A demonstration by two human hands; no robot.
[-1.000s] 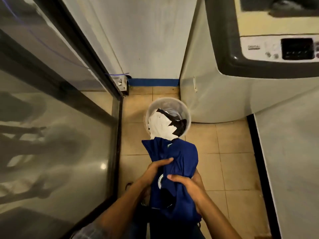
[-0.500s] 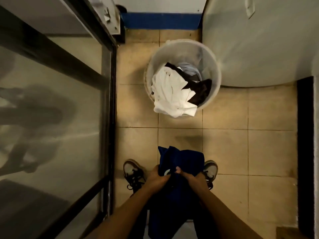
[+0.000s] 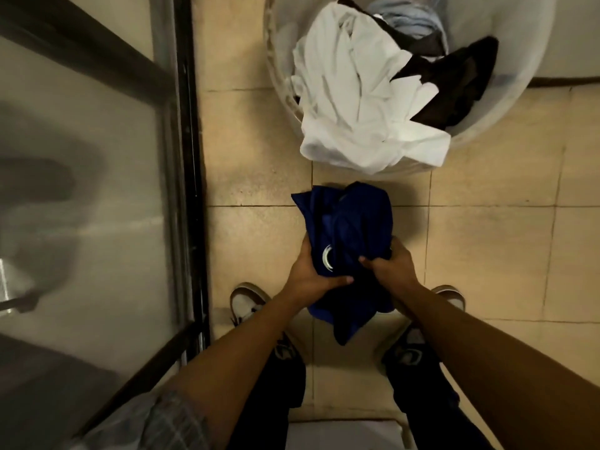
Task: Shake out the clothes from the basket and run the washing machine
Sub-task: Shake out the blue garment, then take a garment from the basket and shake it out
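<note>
Blue garment (image 3: pixel 349 241) pulled clear of laundry basket (image 3: pixel 506 121), now bunched near it; left hand (image 3: pixel 310 269), right hand (image 3: pixel 391 266) both clutching fabric; shake-out pending.

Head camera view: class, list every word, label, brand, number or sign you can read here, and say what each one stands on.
No readable text in this view.
Blue garment, gripped by the left hand and the right hand: a white curved mark, partly folded under, not legible as a letter or logo.
White garment in the basket: no print visible.
Shoes: no brand legible.
</note>
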